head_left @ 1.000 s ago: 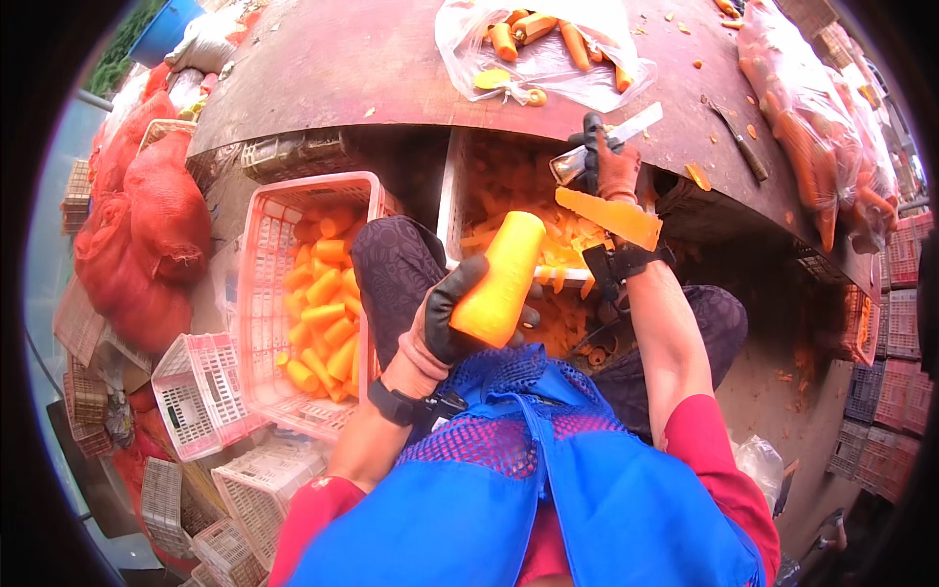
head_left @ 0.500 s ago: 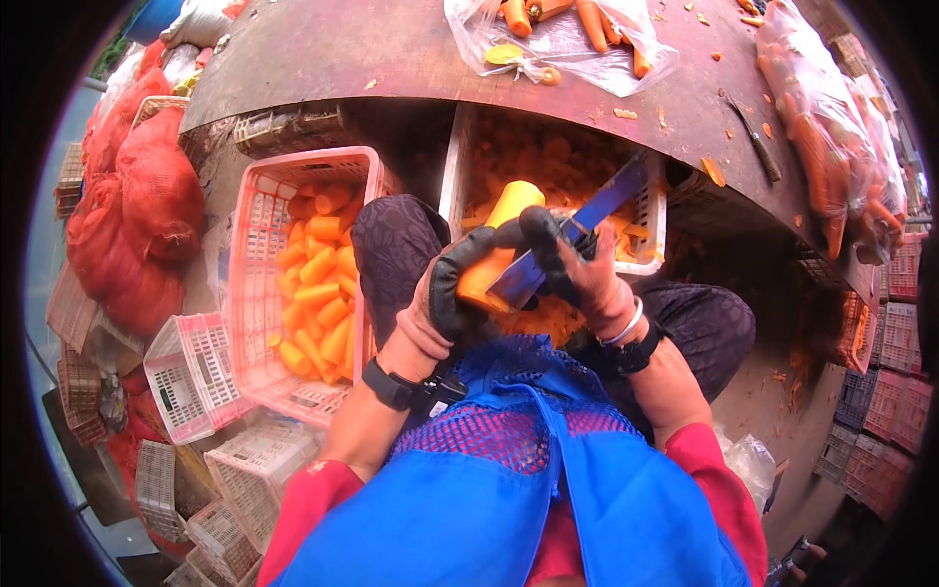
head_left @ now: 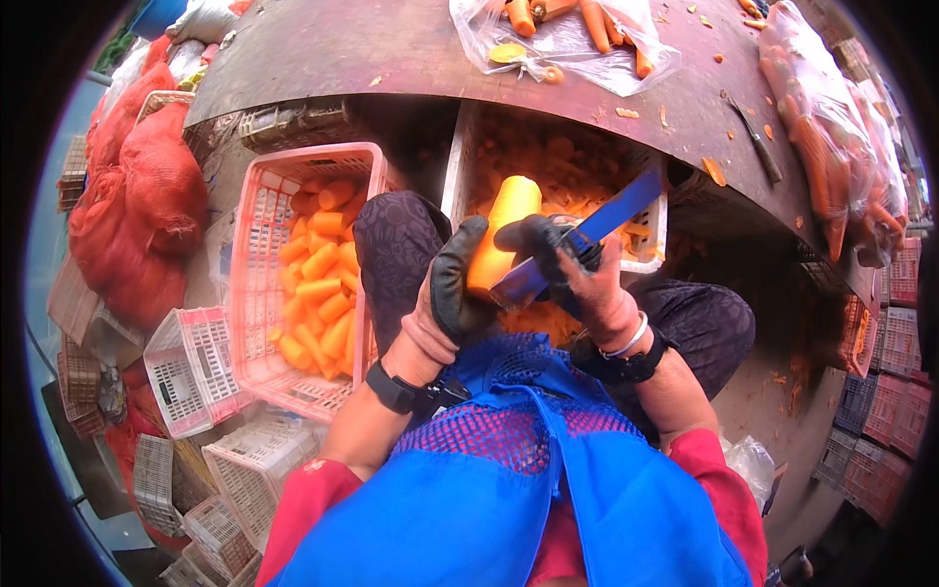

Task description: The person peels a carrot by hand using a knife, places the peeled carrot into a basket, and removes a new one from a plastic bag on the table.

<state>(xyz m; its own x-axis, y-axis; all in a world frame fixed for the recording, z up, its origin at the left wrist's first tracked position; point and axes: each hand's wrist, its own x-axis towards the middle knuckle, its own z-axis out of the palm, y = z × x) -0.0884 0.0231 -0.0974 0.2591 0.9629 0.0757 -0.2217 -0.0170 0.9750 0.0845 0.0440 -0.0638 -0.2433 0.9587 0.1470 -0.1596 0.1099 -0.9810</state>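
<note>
My left hand [head_left: 460, 284], in a black-palmed glove, is closed around the lower side of a thick peeled carrot piece [head_left: 509, 220], which points up and away. Gripped in my right hand [head_left: 577, 269], gloved the same way, is a long flat blade [head_left: 626, 203] that looks blue. Its lower end reaches left to the bottom of the carrot, while the other end sticks out at the upper right. Fingers of the right hand hide the middle of the blade. Below both hands lie orange peelings [head_left: 543, 318] in a white crate [head_left: 455, 171].
A pink crate [head_left: 249, 279] of peeled carrot pieces stands left of my knee. Ahead is a table [head_left: 333, 49] bearing a bag of carrots [head_left: 611, 29], a dark-handled knife [head_left: 753, 142] and scraps. Red sacks [head_left: 147, 215] and stacked crates [head_left: 259, 470] line the left.
The carrot stands more upright, and more of its side shows between my hands. My right hand and the blade have shifted slightly right and down.
</note>
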